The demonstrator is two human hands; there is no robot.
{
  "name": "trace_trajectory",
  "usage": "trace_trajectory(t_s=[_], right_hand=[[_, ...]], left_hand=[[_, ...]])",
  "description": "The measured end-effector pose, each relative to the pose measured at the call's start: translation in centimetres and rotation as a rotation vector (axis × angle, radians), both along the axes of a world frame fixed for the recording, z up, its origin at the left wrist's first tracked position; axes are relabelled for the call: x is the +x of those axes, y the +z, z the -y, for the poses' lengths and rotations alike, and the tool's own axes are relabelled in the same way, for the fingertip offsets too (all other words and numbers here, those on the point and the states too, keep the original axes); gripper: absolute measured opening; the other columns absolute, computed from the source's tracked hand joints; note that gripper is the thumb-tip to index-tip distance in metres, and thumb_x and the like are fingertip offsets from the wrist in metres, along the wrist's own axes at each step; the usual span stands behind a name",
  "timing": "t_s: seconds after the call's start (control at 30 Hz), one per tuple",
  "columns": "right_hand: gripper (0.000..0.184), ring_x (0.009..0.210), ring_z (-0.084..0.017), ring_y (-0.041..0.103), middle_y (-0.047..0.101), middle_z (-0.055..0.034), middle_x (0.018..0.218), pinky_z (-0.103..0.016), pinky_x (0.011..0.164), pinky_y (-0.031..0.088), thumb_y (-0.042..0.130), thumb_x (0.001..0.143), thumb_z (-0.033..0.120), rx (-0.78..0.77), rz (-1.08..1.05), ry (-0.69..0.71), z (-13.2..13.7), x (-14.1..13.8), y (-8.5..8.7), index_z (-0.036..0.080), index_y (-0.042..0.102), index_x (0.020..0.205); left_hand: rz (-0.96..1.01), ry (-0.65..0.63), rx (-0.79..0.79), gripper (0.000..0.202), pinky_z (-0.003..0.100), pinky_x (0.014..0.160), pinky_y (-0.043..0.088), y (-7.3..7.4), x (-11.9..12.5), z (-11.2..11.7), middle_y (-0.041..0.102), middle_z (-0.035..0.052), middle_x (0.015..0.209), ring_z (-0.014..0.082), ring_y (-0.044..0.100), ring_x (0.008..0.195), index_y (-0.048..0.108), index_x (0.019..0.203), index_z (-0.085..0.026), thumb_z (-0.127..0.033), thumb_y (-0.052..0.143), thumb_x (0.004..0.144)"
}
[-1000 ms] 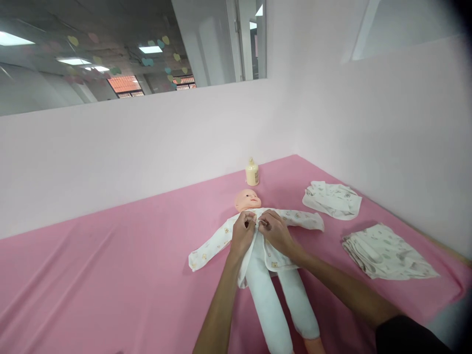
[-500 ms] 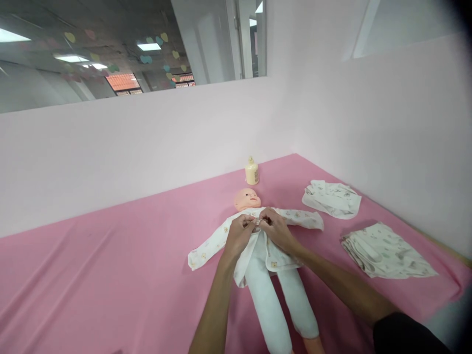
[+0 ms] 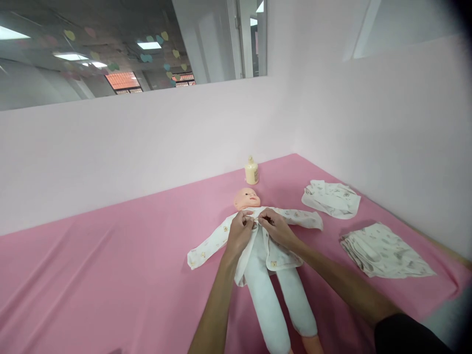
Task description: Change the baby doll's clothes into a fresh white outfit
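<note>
Nearest us, the doll [image 3: 273, 295] lies on its back on the pink counter [image 3: 110, 275], its white legs pointing our way. Just past them our left grip [image 3: 241, 231] and right grip [image 3: 276, 228] meet at its chest, each pinching a front edge of the printed shirt [image 3: 210, 243] just below the collar. To the right lies a folded cloth [image 3: 383, 250], and beyond it a crumpled cloth [image 3: 331, 199]. Farthest, a cream bottle [image 3: 251, 172] stands upright behind the doll's head, near the wall.
</note>
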State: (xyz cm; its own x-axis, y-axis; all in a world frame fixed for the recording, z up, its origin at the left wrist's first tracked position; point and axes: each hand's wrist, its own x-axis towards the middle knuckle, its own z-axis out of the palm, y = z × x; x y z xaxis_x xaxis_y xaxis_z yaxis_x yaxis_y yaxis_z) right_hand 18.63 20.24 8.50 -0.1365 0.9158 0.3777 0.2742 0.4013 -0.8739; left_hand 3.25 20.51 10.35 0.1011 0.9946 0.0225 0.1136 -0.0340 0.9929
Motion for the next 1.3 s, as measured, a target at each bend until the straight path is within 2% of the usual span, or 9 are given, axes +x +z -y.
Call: trace_trajectory(t_s=[0.27,0.47,0.57,0.7,0.87,0.93,1.03,1.17,1.3], right_hand=[[0.013,0.075,-0.016,0.053,0.059,-0.0002,0.082,-0.029,0.070,0.042,0.050,0.089,0.028,0.010,0.019,0.011,-0.6,0.1,-0.7,0.020,0.060,0.085],[0.014,0.084,-0.019,0.055,0.060,-0.0028,0.088,-0.033,0.079,0.043,0.052,0.090,0.032,0.019,0.107,-0.111,1.2,1.1,0.2,0.021,0.059,0.084],[0.016,0.087,-0.021,0.054,0.059,-0.0041,0.091,-0.035,0.078,0.042,0.055,0.090,0.036,0.023,0.228,-0.151,3.2,1.7,0.3,0.022,0.056,0.085],[0.025,0.082,-0.023,0.053,0.059,-0.0049,0.090,-0.035,0.071,0.040,0.062,0.085,0.046,0.005,0.398,-0.156,5.2,1.0,-0.1,0.023,0.054,0.089],[0.002,0.074,-0.020,0.050,0.058,-0.0038,0.081,-0.031,0.063,0.034,0.050,0.085,0.020,0.004,0.524,-0.186,6.4,-0.9,0.3,0.022,0.049,0.084],[0.014,0.070,-0.018,0.049,0.055,-0.0007,0.073,-0.029,0.060,0.032,0.045,0.081,0.011,-0.051,0.501,-0.145,7.0,-1.0,0.7,0.021,0.050,0.088],[0.024,0.064,-0.015,0.049,0.052,0.0030,0.068,-0.027,0.056,0.030,0.043,0.082,0.011,-0.150,0.417,-0.097,8.0,-0.2,0.9,0.020,0.053,0.101],[0.031,0.061,-0.015,0.049,0.052,0.0037,0.067,-0.027,0.057,0.033,0.042,0.087,0.019,-0.226,0.290,-0.103,8.9,1.4,0.7,0.019,0.054,0.116],[0.022,0.060,-0.015,0.046,0.048,0.0037,0.064,-0.027,0.058,0.033,0.044,0.087,0.022,-0.253,0.204,-0.110,8.9,2.3,0.6,0.019,0.061,0.100]], left_hand=[[-0.020,-0.059,0.040,0.022,0.026,0.070,0.044,-0.7,-0.4,-0.6,0.063,0.0006,0.076,0.0140,0.060,0.072,0.055,0.104,-0.018,-0.028,0.054,0.085],[-0.245,-0.156,-0.013,0.032,0.024,0.059,0.036,1.9,-2.8,1.2,0.056,-0.0015,0.072,0.0137,0.049,0.063,0.060,0.107,-0.022,-0.042,0.063,0.082],[-0.412,-0.200,-0.018,0.021,0.025,0.055,0.029,3.1,-3.7,2.8,0.051,-0.0015,0.069,0.0139,0.042,0.060,0.061,0.085,-0.022,-0.042,0.065,0.080],[-0.676,-0.082,0.047,0.032,0.028,0.054,0.020,2.7,-3.0,4.4,0.042,-0.0015,0.060,0.0143,0.032,0.055,0.041,0.061,-0.021,-0.034,0.058,0.084],[-0.775,0.076,0.203,0.021,0.028,0.059,0.029,0.9,-1.4,6.5,0.059,0.0023,0.075,0.0181,0.049,0.065,0.051,0.076,-0.021,-0.031,0.045,0.093],[-0.775,0.111,0.239,0.020,0.029,0.065,0.036,0.4,-1.1,7.2,0.065,0.0040,0.087,0.0201,0.056,0.076,0.056,0.088,-0.020,-0.028,0.040,0.096],[-0.741,0.144,0.305,0.022,0.032,0.076,0.044,-0.2,-1.0,7.9,0.068,0.0059,0.104,0.0215,0.062,0.093,0.060,0.104,-0.018,-0.025,0.040,0.098],[-0.740,0.160,0.387,0.028,0.035,0.083,0.049,-0.7,-0.7,8.0,0.069,0.0062,0.108,0.0220,0.063,0.099,0.062,0.113,-0.018,-0.023,0.038,0.099],[-0.787,0.158,0.458,0.030,0.035,0.080,0.051,-1.0,-0.4,7.8,0.070,0.0072,0.107,0.0220,0.066,0.097,0.062,0.117,-0.018,-0.021,0.039,0.099]])
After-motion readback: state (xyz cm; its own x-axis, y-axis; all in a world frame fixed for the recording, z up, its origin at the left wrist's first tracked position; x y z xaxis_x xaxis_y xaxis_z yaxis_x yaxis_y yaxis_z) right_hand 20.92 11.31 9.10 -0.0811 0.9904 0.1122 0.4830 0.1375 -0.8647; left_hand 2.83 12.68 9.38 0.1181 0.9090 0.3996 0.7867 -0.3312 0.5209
